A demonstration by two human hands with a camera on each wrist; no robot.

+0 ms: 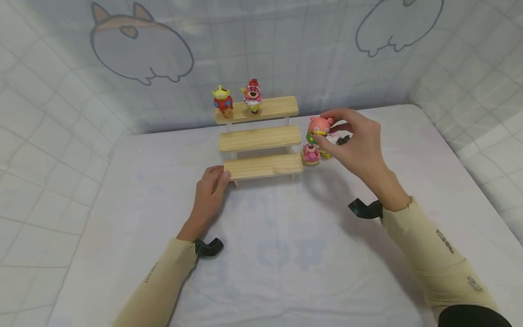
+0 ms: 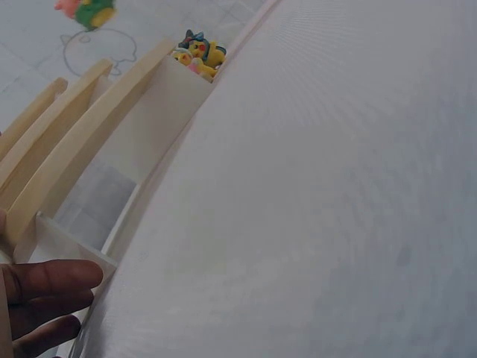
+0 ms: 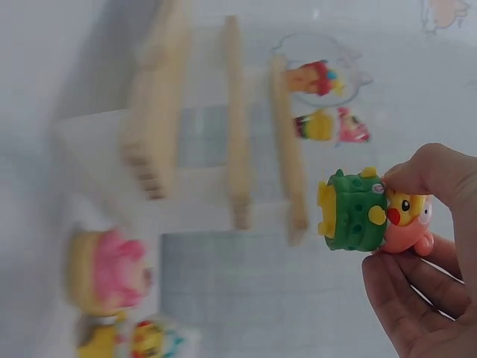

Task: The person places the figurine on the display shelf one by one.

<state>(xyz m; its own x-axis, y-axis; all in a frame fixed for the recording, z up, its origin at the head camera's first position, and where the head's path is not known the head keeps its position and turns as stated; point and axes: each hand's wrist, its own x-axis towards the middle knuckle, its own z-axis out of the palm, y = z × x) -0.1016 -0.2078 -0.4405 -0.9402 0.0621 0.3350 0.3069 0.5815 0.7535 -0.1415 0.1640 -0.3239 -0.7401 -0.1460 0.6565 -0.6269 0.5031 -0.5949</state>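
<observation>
- The right hand (image 1: 359,141) is clamped on a coral-headed, yellow-billed figurine in green (image 1: 318,128), pinched between thumb and fingers and lifted above the table surface
- To the left of that grip stands a 3-tier wooden display stand (image 1: 261,139), its boards pale and grained on white supports
- The left hand (image 1: 210,195) grips the stand's near left corner, thumb on the lowest board
- Below the right grip, beside the stand, sits a pink bear figurine (image 1: 311,155) on a tan base, with yellow figurines (image 2: 205,54) close by
- Beyond the grip and to its left, an alien figurine in red (image 1: 223,102) and a red-hatted bear figurine (image 1: 253,96) occupy the top board
- Under both hands spreads a white cloth (image 1: 282,268) with faint bluish print and soft creases
- Behind the grips rises a grid-patterned backdrop (image 1: 261,50) with 2 cartoon animal outlines
</observation>
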